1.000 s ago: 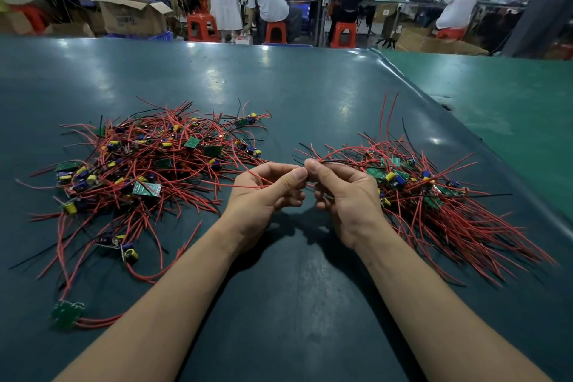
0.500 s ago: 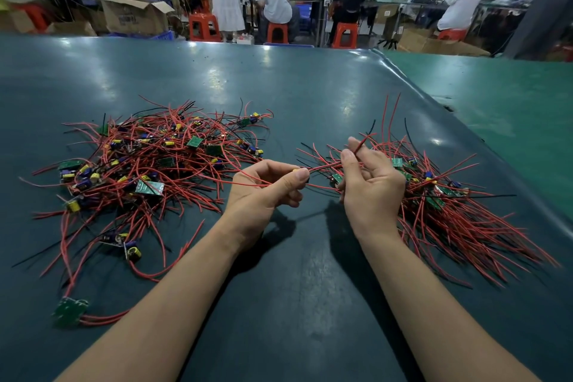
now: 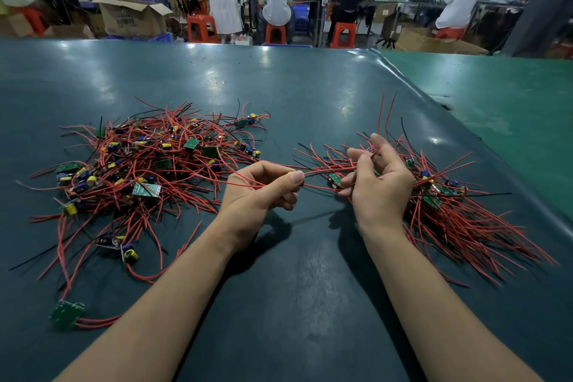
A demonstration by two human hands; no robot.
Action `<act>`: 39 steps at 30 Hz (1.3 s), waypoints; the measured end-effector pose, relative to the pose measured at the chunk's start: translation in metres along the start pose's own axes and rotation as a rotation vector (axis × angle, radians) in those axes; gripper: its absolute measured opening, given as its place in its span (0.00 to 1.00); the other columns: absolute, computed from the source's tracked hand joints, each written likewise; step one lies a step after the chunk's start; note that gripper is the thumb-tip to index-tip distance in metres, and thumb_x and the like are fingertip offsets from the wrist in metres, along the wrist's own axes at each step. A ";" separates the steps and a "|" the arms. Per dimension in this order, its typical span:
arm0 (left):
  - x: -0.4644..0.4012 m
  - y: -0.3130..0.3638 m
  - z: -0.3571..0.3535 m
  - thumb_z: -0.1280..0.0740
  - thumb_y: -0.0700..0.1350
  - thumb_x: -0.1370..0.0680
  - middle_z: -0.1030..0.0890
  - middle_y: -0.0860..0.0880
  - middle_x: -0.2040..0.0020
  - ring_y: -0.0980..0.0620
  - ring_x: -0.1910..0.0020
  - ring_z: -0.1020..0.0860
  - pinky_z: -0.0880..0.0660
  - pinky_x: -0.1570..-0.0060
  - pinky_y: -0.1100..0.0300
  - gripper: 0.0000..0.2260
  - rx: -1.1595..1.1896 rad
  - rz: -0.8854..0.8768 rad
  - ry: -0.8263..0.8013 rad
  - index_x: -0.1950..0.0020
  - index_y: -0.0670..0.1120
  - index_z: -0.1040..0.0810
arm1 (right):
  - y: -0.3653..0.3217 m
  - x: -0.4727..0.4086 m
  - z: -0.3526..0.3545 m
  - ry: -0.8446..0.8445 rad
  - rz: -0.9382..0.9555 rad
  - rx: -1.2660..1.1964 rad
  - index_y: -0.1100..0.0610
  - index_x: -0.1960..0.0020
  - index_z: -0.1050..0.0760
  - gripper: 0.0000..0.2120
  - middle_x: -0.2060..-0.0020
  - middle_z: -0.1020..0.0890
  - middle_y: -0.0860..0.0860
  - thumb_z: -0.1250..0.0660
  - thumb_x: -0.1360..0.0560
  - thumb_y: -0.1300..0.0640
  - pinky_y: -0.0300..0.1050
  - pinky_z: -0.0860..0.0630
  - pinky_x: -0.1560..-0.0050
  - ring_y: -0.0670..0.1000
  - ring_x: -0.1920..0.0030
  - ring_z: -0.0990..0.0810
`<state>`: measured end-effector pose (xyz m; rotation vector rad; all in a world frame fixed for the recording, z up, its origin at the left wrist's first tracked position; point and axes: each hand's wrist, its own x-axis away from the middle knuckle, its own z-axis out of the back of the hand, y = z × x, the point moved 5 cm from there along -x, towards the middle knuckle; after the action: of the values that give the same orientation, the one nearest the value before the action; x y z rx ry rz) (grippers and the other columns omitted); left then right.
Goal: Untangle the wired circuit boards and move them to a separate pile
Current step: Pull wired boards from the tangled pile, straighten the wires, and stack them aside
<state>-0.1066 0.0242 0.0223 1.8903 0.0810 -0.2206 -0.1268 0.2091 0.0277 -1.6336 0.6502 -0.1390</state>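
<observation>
Dark teal table (image 3: 279,96) fills the view, w/ a busy workshop behind it: people on orange stools (image 3: 341,34), cardboard boxes (image 3: 133,17).

Between the two hands runs one red wire (image 3: 319,169), stretched nearly taut just above the table. Left hand (image 3: 257,192) pinches it btwn thumb and forefinger, other fingers curled under; a small yellow part shows at the pinch. Right hand (image 3: 378,186) has its fingers half curled round the wire's other end and a few more red strands; a small green board (image 3: 335,179) sits by its thumb, though whether the hand holds it or it merely lies there can't be told.

Left of the left hand lies the tangled pile (image 3: 148,170) of red wires, green boards, yellow and blue parts. Sorted pile (image 3: 459,211) is right of and partly hidden behind the right hand, wires lying roughly parallel; its outer edge is blurred.

Vs. half a sec ago: right hand is tipped back w/ fingers looser, left hand's pinch unchanged, piles as they were.
</observation>
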 end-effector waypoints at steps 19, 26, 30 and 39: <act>-0.001 -0.002 0.000 0.25 0.41 0.34 0.18 0.47 0.66 0.53 0.71 0.23 0.24 0.68 0.63 0.11 -0.037 -0.015 0.019 0.54 0.39 0.19 | 0.004 0.032 -0.033 -0.550 -0.396 -0.185 0.58 0.57 0.15 0.06 0.73 0.23 0.50 0.30 0.24 0.60 0.34 0.35 0.80 0.45 0.77 0.29; -0.001 -0.002 -0.002 0.25 0.42 0.34 0.18 0.47 0.66 0.53 0.73 0.24 0.25 0.70 0.63 0.10 -0.063 -0.016 0.042 0.56 0.39 0.19 | 0.002 0.021 -0.026 -0.352 -0.279 -0.156 0.58 0.66 0.18 0.10 0.75 0.23 0.50 0.28 0.26 0.62 0.34 0.37 0.79 0.45 0.79 0.32; 0.000 0.000 -0.003 0.24 0.42 0.34 0.18 0.46 0.66 0.53 0.73 0.25 0.25 0.70 0.62 0.10 -0.040 -0.027 0.028 0.57 0.39 0.19 | 0.000 0.004 -0.009 -0.118 -0.233 -0.232 0.58 0.67 0.20 0.12 0.75 0.22 0.50 0.28 0.26 0.63 0.34 0.37 0.79 0.44 0.79 0.31; 0.001 0.005 -0.005 0.23 0.40 0.34 0.18 0.45 0.66 0.52 0.73 0.25 0.26 0.70 0.62 0.04 0.021 -0.061 -0.021 0.62 0.45 0.16 | -0.010 0.002 0.004 0.083 -0.027 -0.206 0.54 0.67 0.20 0.13 0.75 0.24 0.49 0.30 0.24 0.60 0.36 0.35 0.79 0.45 0.80 0.31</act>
<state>-0.1045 0.0271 0.0283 1.9077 0.1226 -0.2833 -0.1199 0.2119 0.0360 -1.8433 0.7250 -0.1643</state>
